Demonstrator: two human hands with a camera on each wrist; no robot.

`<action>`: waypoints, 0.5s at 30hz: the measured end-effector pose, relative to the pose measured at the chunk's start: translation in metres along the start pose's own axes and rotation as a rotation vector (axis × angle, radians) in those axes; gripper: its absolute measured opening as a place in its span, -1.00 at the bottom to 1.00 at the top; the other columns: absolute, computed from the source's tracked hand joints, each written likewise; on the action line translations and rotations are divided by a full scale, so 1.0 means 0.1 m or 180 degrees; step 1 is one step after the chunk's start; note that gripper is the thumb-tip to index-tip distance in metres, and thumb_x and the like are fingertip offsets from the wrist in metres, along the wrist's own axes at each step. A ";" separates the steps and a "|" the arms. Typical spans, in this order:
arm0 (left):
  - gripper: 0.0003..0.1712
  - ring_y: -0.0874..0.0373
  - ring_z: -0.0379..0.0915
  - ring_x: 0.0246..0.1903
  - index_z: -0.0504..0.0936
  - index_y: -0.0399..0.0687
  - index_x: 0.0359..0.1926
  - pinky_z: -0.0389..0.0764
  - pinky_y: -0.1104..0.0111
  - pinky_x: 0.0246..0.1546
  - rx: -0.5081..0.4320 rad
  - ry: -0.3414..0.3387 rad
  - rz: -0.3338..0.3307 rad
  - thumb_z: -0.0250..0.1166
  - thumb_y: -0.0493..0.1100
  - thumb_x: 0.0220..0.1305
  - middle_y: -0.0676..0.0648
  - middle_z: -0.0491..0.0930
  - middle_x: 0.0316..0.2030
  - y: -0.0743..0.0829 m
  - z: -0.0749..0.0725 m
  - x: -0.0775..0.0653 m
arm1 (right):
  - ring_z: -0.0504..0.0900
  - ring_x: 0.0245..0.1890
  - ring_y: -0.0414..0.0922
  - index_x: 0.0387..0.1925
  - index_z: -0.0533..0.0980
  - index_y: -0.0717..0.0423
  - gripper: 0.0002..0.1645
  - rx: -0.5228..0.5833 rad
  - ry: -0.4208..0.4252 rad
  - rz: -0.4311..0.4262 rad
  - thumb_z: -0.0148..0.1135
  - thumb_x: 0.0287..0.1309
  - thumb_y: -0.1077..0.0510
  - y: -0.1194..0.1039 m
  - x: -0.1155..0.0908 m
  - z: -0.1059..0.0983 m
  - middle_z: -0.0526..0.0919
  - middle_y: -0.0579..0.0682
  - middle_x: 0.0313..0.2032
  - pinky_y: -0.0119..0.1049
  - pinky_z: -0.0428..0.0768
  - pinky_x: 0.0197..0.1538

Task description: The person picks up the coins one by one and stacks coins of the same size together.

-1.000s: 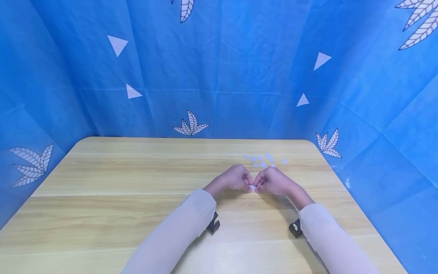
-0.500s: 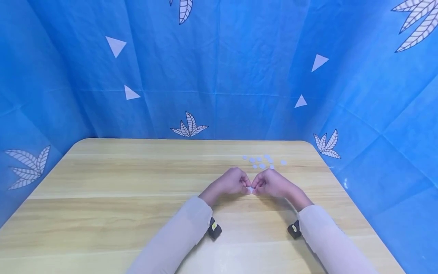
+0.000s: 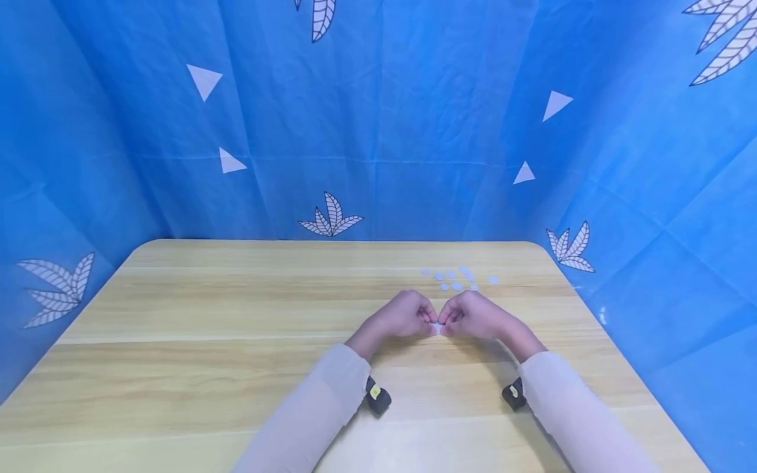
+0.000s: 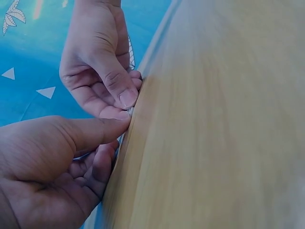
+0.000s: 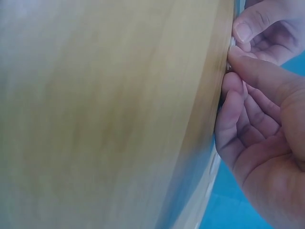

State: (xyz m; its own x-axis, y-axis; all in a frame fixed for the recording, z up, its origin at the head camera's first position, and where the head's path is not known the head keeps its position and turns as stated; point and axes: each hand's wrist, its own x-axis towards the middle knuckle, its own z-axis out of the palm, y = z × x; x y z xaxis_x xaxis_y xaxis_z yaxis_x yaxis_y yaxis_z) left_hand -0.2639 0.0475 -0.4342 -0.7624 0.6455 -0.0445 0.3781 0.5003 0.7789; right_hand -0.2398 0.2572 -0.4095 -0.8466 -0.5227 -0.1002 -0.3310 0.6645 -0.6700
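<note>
A small flat white piece (image 3: 438, 328) is pinched between both hands, low over the table right of its middle. My left hand (image 3: 408, 314) grips its left side between thumb and curled fingers. From the other side my right hand (image 3: 473, 315) pinches it the same way, so the fingertips of both hands nearly meet. In the left wrist view the thumb of the left hand (image 4: 47, 167) lies just below the other thumb. Fingers hide most of the piece in both wrist views; only a thin pale edge shows.
Several thin white discs (image 3: 457, 286) lie scattered on the wooden table (image 3: 236, 368) just beyond the hands. Blue cloth (image 3: 437, 131) with leaf and triangle prints hangs behind the table and along its sides. A black wrist camera (image 3: 378, 399) sits under the left sleeve.
Both hands keep their pinch on the white piece in the same spot. The left wrist has turned slightly, and its black camera has shifted a little to the right. The discs stay put.
</note>
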 end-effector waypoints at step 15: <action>-0.87 0.26 0.55 -0.36 0.74 -0.10 -0.28 0.60 0.50 -0.23 -0.0059 0.0029 -0.0016 0.54 -0.28 0.15 0.09 0.65 -0.42 -0.02 0.02 0.04 | 0.71 -0.32 -0.17 -0.29 0.69 0.17 -0.91 -0.0018 -0.0066 -0.0100 0.45 0.13 0.32 0.05 0.01 -0.03 0.75 -0.07 -0.37 -0.33 0.69 -0.16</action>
State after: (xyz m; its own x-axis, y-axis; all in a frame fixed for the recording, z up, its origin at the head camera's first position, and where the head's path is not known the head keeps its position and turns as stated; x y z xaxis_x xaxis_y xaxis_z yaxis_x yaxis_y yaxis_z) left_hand -0.2668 0.0501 -0.4376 -0.7690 0.6378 -0.0427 0.3647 0.4927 0.7901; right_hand -0.2434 0.2615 -0.4111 -0.8269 -0.5543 -0.0944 -0.3597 0.6506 -0.6688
